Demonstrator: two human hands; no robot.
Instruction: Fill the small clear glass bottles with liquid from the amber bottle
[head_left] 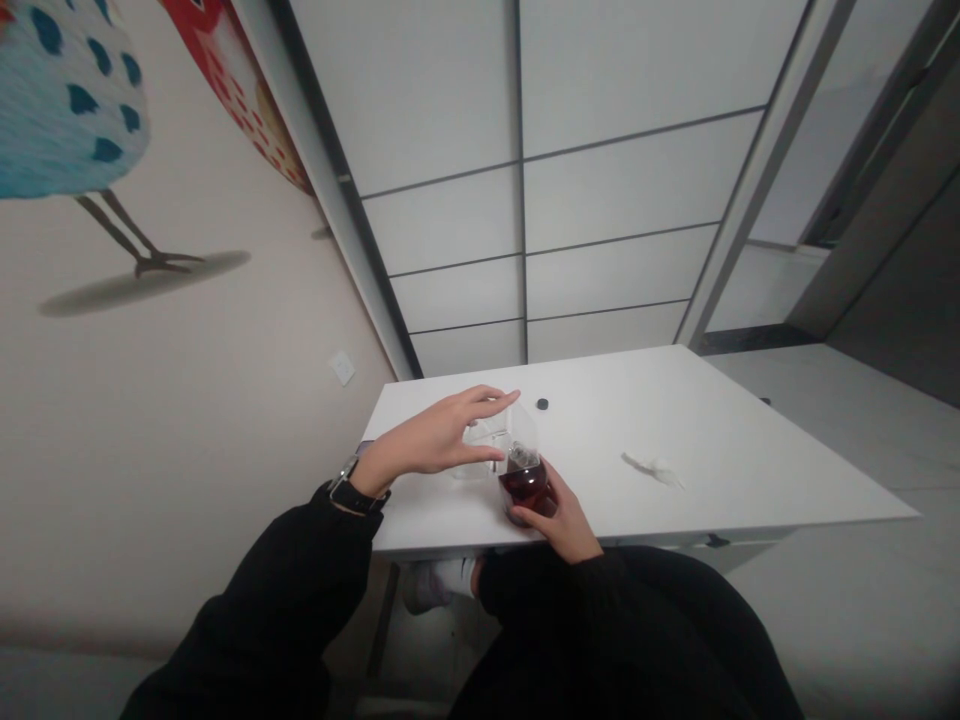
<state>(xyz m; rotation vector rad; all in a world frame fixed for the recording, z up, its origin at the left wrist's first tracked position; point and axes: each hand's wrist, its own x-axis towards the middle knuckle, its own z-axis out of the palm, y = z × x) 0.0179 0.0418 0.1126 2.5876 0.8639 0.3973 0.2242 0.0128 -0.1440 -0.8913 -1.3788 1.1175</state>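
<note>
One clear vessel (523, 478) is what I have in my view feed, standing at or just above the near edge of the white table (720, 430), left of its middle. Dark red liquid (523, 492) fills its lower part, with pale bubbles (523, 455) along the surface; the clear part above shows no red. I see the right hand (561, 515) wrapped around the vessel's near right side, thumb in front and fingers curled behind, gripping it low. From the left, I have the left hand (450, 430) reaching across by the upper part, thumb well apart from the other fingers, which lie close together and point right. Whether those fingertips touch the vessel I cannot tell from here. Partly behind this hand is another clear form (480, 437), perhaps a second container; I cannot make out its contents.

Farther out, a small dark round piece (542, 404) lies on the far side of the table, and a crumpled white scrap (654, 467) lies to the right. Beyond the far edge I get pale panelled doors (600, 200); on the left, a wall with painted birds (71, 100).
</note>
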